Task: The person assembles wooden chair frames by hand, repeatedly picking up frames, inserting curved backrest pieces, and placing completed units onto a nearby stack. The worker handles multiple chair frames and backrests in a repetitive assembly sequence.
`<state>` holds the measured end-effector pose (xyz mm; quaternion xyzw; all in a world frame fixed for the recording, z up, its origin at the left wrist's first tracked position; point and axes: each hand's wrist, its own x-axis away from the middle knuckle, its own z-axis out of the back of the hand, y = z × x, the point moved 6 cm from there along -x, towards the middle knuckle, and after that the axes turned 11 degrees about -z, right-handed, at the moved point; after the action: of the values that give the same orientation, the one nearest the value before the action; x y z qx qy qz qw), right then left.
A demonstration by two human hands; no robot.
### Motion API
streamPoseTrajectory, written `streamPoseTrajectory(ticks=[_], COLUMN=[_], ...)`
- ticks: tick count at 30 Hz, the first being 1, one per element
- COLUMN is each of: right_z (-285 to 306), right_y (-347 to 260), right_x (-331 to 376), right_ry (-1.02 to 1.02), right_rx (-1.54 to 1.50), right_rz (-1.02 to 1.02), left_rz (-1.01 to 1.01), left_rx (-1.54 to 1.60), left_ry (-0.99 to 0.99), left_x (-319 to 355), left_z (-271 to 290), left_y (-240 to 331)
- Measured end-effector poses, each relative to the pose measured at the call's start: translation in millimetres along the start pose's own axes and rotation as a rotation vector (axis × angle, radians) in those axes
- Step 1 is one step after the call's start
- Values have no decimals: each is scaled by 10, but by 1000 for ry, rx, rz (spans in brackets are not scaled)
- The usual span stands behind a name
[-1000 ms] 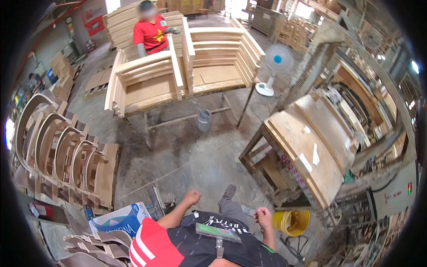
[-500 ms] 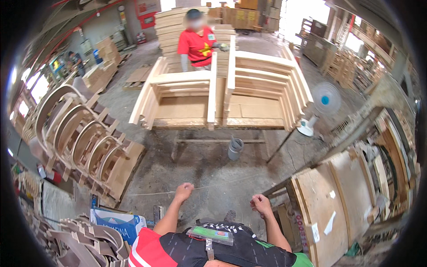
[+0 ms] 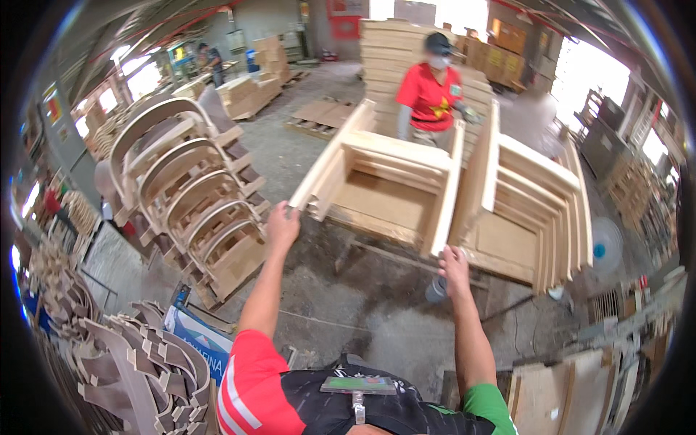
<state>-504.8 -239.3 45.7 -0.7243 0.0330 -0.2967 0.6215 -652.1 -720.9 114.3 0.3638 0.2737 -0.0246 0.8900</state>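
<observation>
Two stacks of pale wooden frames, each with two long legs joined by a crosspiece, lie on a worktable [image 3: 377,226] in front of me. My left hand [image 3: 283,228] closes on the near end of the left leg of the left wooden frame [image 3: 395,151]. At the near end of that frame's right leg, my right hand [image 3: 454,270] is closed with fingers and thumb around the tip. Both arms reach forward, and the frame still rests on the stack. Beside it, to the right, stands the other stack of wooden frames [image 3: 536,156].
Beyond the table stands a co-worker [image 3: 429,98] in a red shirt. Curved wooden parts [image 3: 192,170] stand racked on the left, with more curved pieces [image 3: 145,370] at lower left. A grey bucket [image 3: 436,290] sits under the table; a fan [image 3: 605,250] is at right.
Both hands have moved forward from in front of my body to the frame's leg ends and closed on them. My view has turned left and come nearer the table.
</observation>
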Motion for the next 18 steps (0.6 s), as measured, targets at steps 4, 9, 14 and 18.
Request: streamPoseTrajectory(ticks=[4, 9, 14, 18], right_z=[-238, -483, -534, -204], right_y=[9, 45, 68, 347], right_x=[-371, -420, -227, 258], right_ry=[-63, -39, -54, -91], right_rx=[-78, -82, -179, -99], right_rz=[-75, -35, -35, -51], left_rz=[18, 117, 101, 90], left_rx=[-127, -55, -69, 39], left_ry=[-204, -440, -440, -522], left_x=[-707, -950, -735, -256], left_z=[-358, -657, -585, -457], left_y=[-175, -585, -725, -892])
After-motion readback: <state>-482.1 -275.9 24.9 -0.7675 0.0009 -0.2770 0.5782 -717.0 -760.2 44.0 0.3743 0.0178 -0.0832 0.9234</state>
